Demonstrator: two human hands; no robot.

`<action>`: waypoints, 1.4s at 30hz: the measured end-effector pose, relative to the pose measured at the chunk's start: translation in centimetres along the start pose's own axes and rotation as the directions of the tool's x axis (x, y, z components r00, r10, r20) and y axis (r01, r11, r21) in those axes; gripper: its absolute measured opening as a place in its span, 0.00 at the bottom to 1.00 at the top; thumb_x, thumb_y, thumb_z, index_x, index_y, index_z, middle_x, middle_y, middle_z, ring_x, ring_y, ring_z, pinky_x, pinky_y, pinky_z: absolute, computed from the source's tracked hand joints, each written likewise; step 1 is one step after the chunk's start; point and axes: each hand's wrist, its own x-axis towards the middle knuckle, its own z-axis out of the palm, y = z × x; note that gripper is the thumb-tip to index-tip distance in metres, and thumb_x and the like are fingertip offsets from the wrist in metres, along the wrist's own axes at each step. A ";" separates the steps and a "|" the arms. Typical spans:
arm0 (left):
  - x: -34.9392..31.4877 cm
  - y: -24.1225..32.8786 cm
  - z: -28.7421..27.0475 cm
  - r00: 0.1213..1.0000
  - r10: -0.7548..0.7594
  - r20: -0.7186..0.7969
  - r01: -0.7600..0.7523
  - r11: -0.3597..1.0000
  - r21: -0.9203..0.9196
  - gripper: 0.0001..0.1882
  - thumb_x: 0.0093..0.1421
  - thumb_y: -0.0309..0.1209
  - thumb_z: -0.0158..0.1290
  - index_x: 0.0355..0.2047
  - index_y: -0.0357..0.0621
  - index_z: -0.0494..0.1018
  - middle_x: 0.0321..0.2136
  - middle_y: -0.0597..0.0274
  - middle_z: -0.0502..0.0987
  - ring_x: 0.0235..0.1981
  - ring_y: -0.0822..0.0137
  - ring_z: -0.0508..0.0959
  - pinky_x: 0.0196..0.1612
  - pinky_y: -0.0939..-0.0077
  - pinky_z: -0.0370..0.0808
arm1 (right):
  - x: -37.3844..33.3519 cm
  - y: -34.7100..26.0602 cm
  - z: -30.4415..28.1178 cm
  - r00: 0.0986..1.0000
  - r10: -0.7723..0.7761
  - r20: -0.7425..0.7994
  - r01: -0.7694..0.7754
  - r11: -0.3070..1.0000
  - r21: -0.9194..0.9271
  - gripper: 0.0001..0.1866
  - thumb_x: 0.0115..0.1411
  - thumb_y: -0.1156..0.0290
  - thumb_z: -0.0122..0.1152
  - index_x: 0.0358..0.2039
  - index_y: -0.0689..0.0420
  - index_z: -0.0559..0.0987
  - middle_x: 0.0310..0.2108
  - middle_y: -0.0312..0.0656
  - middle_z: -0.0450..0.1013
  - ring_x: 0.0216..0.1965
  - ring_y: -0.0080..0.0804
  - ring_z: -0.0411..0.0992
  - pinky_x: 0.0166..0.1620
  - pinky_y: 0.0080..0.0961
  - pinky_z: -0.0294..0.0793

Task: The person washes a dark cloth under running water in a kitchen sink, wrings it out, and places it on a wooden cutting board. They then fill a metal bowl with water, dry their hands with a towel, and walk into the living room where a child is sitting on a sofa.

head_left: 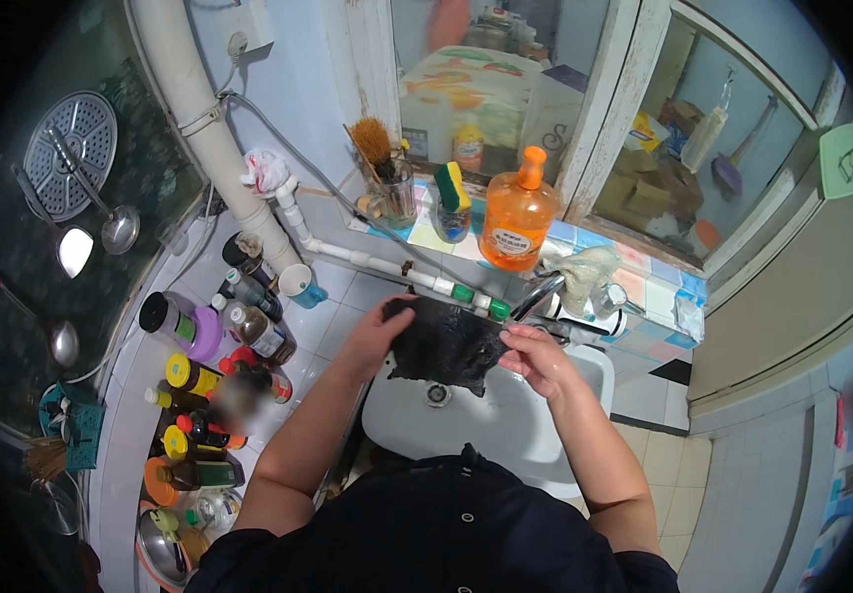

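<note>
Over a white washbasin [397, 432], a black, wet-looking sheet [446, 343] hangs spread between my hands. Its lower edge is ragged, and I cannot tell whether it is cloth or plastic. My left hand [377, 339] grips its left side, thumb on the front. On the other side, my right hand [535, 360] pinches the right edge between thumb and fingers. The metal drain [437, 394] shows just below the sheet. Behind it stands a chrome faucet [539, 295], with a pale cloth [585, 277] draped close by.
An orange pump bottle [520, 210], a yellow-green sponge [453, 188] and a glass holding brushes [397, 196] line the tiled ledge. Several sauce bottles [191, 375] crowd the left counter beside a paper cup [301, 286]. White pipes [342, 253] run behind the basin.
</note>
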 end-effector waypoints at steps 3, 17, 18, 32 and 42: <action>0.0 -1.2 2.7 0.983 -0.007 0.182 -0.031 0.978 0.208 0.27 0.54 0.23 0.52 0.55 0.45 0.60 0.48 0.59 0.67 0.47 0.70 0.68 0.49 0.77 0.66 | 0.8 1.0 1.5 1.000 0.014 0.024 -0.015 0.999 0.040 0.10 0.53 0.75 0.60 0.38 0.56 0.74 0.26 0.32 0.72 0.24 0.18 0.71 0.29 0.18 0.77; 2.3 -5.3 6.6 0.949 -0.209 0.237 0.306 0.796 -0.522 0.12 0.52 0.27 0.44 0.38 0.41 0.69 0.36 0.57 0.74 0.43 0.59 0.73 0.51 0.62 0.66 | 2.4 9.3 -5.9 0.952 0.096 -0.291 -0.105 0.994 -0.015 0.26 0.56 0.52 0.55 0.55 0.42 0.65 0.56 0.34 0.60 0.55 0.31 0.56 0.56 0.36 0.53; 2.3 -5.1 6.9 0.946 -0.225 0.233 0.318 0.782 -0.536 0.15 0.52 0.31 0.42 0.39 0.39 0.68 0.40 0.53 0.74 0.46 0.54 0.72 0.55 0.55 0.61 | 2.8 10.7 -6.4 0.951 0.164 -0.263 -0.182 0.982 -0.046 0.35 0.53 0.39 0.52 0.58 0.37 0.58 0.62 0.35 0.49 0.60 0.37 0.48 0.57 0.49 0.50; 2.4 -11.2 4.7 0.890 -0.446 0.093 0.442 0.797 -0.411 0.26 0.62 0.52 0.32 0.45 0.47 0.68 0.44 0.59 0.73 0.49 0.61 0.70 0.53 0.61 0.64 | 2.2 8.3 -1.7 0.943 -0.328 -0.063 0.332 0.941 0.065 0.15 0.54 0.68 0.62 0.42 0.56 0.73 0.37 0.36 0.73 0.38 0.24 0.71 0.43 0.21 0.69; 6.3 -17.9 5.5 0.856 -0.154 0.493 0.485 0.568 -0.665 0.23 0.61 0.54 0.37 0.36 0.47 0.68 0.33 0.64 0.72 0.35 0.66 0.74 0.40 0.69 0.72 | -3.6 7.6 4.6 0.681 -0.653 0.331 0.475 0.050 -0.879 0.14 0.47 0.60 0.64 0.22 0.57 0.71 0.23 0.44 0.73 0.27 0.44 0.72 0.32 0.35 0.70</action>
